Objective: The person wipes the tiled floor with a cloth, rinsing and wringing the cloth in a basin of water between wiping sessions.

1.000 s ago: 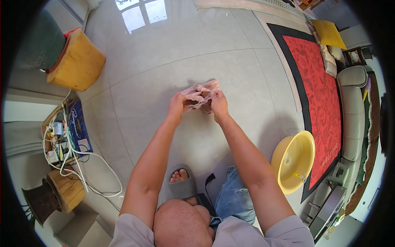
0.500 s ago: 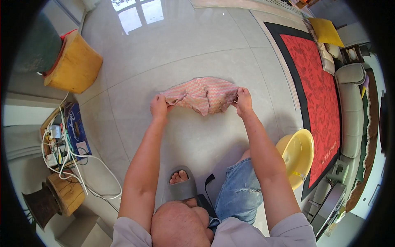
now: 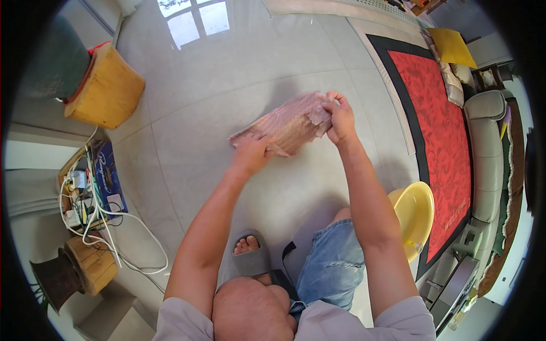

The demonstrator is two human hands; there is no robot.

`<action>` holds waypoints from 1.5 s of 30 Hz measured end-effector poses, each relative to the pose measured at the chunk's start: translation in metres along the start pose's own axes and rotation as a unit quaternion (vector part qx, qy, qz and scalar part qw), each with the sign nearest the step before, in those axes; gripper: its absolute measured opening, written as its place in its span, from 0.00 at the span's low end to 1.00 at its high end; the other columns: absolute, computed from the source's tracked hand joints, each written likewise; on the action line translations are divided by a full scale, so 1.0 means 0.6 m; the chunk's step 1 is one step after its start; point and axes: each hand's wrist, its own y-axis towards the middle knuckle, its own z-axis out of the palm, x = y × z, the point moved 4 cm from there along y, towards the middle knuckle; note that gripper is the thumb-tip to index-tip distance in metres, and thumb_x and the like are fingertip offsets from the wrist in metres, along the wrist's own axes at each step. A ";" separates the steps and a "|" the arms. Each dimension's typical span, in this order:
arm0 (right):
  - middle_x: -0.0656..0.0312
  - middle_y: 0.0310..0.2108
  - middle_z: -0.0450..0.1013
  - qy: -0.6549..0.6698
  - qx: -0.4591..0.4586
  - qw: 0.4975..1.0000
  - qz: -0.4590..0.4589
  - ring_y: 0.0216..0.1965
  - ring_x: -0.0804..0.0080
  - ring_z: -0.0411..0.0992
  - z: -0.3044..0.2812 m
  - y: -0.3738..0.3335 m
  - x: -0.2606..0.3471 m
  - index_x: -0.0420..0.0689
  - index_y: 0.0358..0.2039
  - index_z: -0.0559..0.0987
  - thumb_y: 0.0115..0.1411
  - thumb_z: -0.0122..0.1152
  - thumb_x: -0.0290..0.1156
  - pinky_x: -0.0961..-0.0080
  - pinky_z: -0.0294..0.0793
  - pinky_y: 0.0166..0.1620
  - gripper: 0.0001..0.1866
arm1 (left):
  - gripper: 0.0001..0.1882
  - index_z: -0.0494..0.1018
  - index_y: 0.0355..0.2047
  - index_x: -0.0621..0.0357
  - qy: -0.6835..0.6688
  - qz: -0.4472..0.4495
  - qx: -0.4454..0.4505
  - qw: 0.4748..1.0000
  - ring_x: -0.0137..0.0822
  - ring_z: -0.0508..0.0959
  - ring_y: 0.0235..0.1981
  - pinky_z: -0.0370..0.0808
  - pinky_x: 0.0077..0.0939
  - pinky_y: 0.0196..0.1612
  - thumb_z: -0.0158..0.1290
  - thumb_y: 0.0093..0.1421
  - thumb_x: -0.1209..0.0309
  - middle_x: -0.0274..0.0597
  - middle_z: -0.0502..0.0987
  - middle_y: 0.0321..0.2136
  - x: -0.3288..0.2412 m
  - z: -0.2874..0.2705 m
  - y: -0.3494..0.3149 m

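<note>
A pink patterned cloth (image 3: 293, 122), smeared by motion, hangs above the grey tiled floor between my two hands. My left hand (image 3: 252, 154) grips its near edge, left of the middle, with part of the cloth sticking out beyond the fingers. Higher up and farther out, my right hand (image 3: 340, 119) is closed on the cloth's right end, which bunches at the fingers. The cloth slants, its right end farther from me than its left.
To my right stands a yellow basin (image 3: 414, 219), partly behind my right forearm, beside a red mat (image 3: 435, 142) with a black border. On the left are a wooden stump planter (image 3: 111, 88), a box (image 3: 108, 176) and tangled white cables (image 3: 133, 219). A grey slipper (image 3: 252, 258) is on my foot.
My left hand has moved right and nearer to me along the cloth, while my right hand has risen farther out. The cloth, stretched level before, now slants and is folded closer together.
</note>
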 end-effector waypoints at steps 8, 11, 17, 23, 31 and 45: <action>0.55 0.42 0.77 -0.086 0.126 0.986 -0.064 0.35 0.71 0.77 0.156 -0.081 0.187 0.45 0.53 0.72 0.63 0.57 0.17 0.71 0.82 0.38 0.19 | 0.15 0.82 0.54 0.49 -0.434 -0.091 -0.052 0.895 0.39 0.81 0.47 0.77 0.39 0.50 0.56 0.69 0.65 0.39 0.85 0.45 -0.024 0.007 0.060; 0.63 0.38 0.76 -0.285 0.150 0.946 -0.032 0.34 0.77 0.74 0.199 -0.120 0.152 0.47 0.53 0.72 0.63 0.54 0.17 0.76 0.75 0.34 0.18 | 0.26 0.76 0.63 0.52 -0.644 -0.252 -0.026 0.722 0.39 0.81 0.49 0.77 0.39 0.53 0.46 0.77 0.50 0.41 0.83 0.50 0.011 -0.022 0.048; 0.53 0.39 0.77 -0.480 0.259 0.810 -0.215 0.43 0.50 0.78 0.139 -0.167 -0.145 0.45 0.48 0.74 0.55 0.57 0.14 0.56 0.78 0.46 0.20 | 0.40 0.72 0.66 0.52 -0.704 -0.401 0.003 0.586 0.40 0.80 0.53 0.78 0.46 0.52 0.46 0.71 0.32 0.44 0.81 0.53 0.056 -0.036 -0.007; 0.53 0.45 0.78 -0.463 0.223 0.820 -0.252 0.51 0.45 0.76 0.098 -0.250 -0.256 0.46 0.53 0.76 0.53 0.60 0.16 0.49 0.74 0.53 0.25 | 0.19 0.74 0.55 0.57 -0.467 -0.438 -0.035 0.767 0.34 0.83 0.36 0.87 0.38 0.39 0.63 0.66 0.67 0.40 0.80 0.42 0.109 -0.014 -0.064; 0.50 0.52 0.78 -0.589 0.196 0.761 -0.189 0.54 0.48 0.76 0.048 -0.276 -0.248 0.46 0.56 0.79 0.56 0.62 0.20 0.56 0.76 0.55 0.24 | 0.12 0.75 0.47 0.52 -0.413 -0.428 0.037 0.803 0.30 0.81 0.33 0.86 0.36 0.35 0.57 0.63 0.74 0.33 0.76 0.31 0.098 -0.063 -0.070; 0.53 0.49 0.81 -0.662 -0.021 0.683 -0.309 0.53 0.49 0.77 0.036 -0.031 -0.036 0.52 0.64 0.75 0.64 0.62 0.28 0.57 0.77 0.55 0.26 | 0.19 0.79 0.59 0.53 -0.553 -0.368 -0.094 0.741 0.38 0.85 0.48 0.81 0.38 0.54 0.56 0.68 0.71 0.39 0.85 0.43 0.081 -0.046 0.031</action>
